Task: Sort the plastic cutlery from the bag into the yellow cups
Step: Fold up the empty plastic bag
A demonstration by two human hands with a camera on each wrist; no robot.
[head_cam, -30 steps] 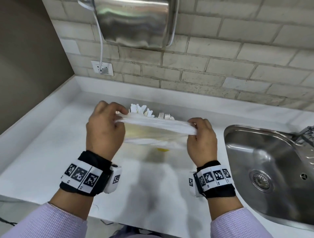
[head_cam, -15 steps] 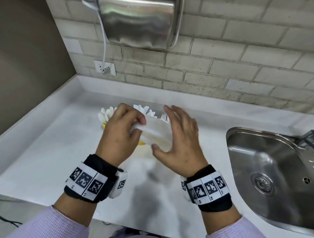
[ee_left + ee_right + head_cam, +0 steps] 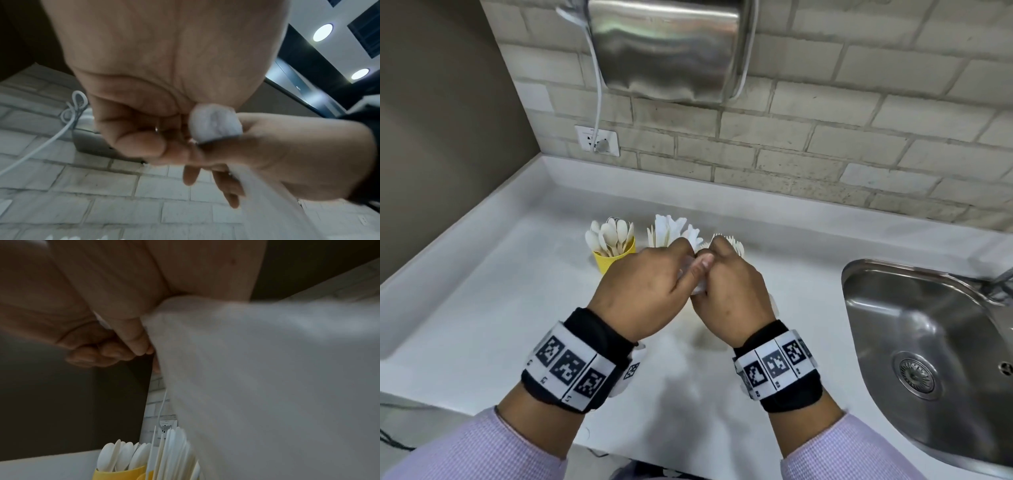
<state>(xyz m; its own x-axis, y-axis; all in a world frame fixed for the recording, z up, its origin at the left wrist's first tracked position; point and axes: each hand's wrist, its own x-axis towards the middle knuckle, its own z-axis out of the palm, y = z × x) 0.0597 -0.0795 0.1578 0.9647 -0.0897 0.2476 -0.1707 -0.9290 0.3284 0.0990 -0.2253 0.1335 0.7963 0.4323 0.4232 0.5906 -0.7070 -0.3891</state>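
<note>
Both grips, left hand (image 3: 645, 291) and right hand (image 3: 732, 294), clench the crumpled thin white plastic bag (image 3: 214, 125) between them above the white table (image 3: 482, 308). At 12 o'clock stand yellow cups (image 3: 613, 260) (one visible) packed with white plastic cutlery (image 3: 611, 236).

Crumpled white bag (image 3: 214, 123) (pinched between hands), cutlery (image 3: 610, 236) upright in yellow cups (image 3: 613, 257)

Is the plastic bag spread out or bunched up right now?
Bunched up: the bag is a small white wad pinched between the left hand and right hand.
</note>
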